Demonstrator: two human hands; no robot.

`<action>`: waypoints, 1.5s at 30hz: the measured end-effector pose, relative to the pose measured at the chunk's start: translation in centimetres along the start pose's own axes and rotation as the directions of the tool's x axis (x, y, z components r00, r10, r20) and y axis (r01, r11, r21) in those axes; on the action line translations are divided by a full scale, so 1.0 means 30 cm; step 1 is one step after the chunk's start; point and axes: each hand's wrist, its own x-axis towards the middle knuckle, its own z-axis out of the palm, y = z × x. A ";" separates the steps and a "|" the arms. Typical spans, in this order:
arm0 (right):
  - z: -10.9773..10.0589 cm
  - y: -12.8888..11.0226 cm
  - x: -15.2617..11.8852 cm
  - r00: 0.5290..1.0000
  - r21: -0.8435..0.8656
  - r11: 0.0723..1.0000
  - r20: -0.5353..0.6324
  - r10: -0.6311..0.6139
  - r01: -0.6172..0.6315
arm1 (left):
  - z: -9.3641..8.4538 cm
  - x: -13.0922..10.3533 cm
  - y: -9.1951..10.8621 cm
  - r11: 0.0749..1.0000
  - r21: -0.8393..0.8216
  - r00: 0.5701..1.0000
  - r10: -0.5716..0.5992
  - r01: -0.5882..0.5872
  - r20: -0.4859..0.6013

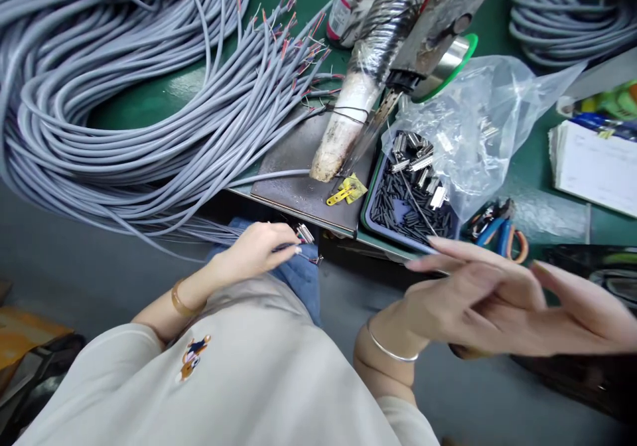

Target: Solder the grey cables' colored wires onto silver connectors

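Observation:
My left hand (261, 247), wearing a tan bangle, is closed round the end of a grey cable, its thin coloured wires showing at the fingertips. A metal connector (304, 233) is just beyond those fingers. My right hand (462, 293), with a silver bangle, is over the bench edge, its fingers blurred and apart. Its fingertips are near a blue tray (365, 214) of black sleeves (391, 200) and metal connectors (423, 160). A thin rod (417, 204) lies across the tray and ends by a fingertip; whether it is touched is unclear.
Bundled grey cables (149, 114) cover the left of the bench. A wrapped hose (348, 107) comes down over a brown board (293, 147). Right of the tray are a plastic bag (497, 114), pliers (502, 233) and paper (597, 167). Blurred skin, perhaps another person's hand (587, 306), is at right.

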 end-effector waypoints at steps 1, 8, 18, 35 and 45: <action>0.033 -0.013 -0.003 0.996 0.028 0.996 -0.024 -0.082 0.083 | -0.037 -0.002 -0.001 0.998 -0.066 0.998 -0.030 0.026 -0.061; 0.087 -0.056 -0.005 0.992 0.161 0.982 0.063 -0.111 0.100 | -0.226 -0.020 0.030 0.882 -0.454 0.983 -0.050 0.126 0.177; 0.089 -0.123 -0.003 0.990 0.141 0.987 0.102 -0.097 0.082 | -0.294 0.153 -0.067 0.755 0.486 0.828 -0.133 0.441 -0.544; 0.063 -0.081 -0.007 0.998 0.254 0.967 0.057 -0.040 0.024 | -0.372 -0.077 -0.042 0.744 -0.627 0.569 -0.420 -0.230 -0.707; 0.034 -0.069 -0.027 0.999 0.186 0.982 -0.037 0.018 -0.011 | -0.378 0.005 -0.029 0.897 -0.407 0.350 -0.330 -0.174 -0.877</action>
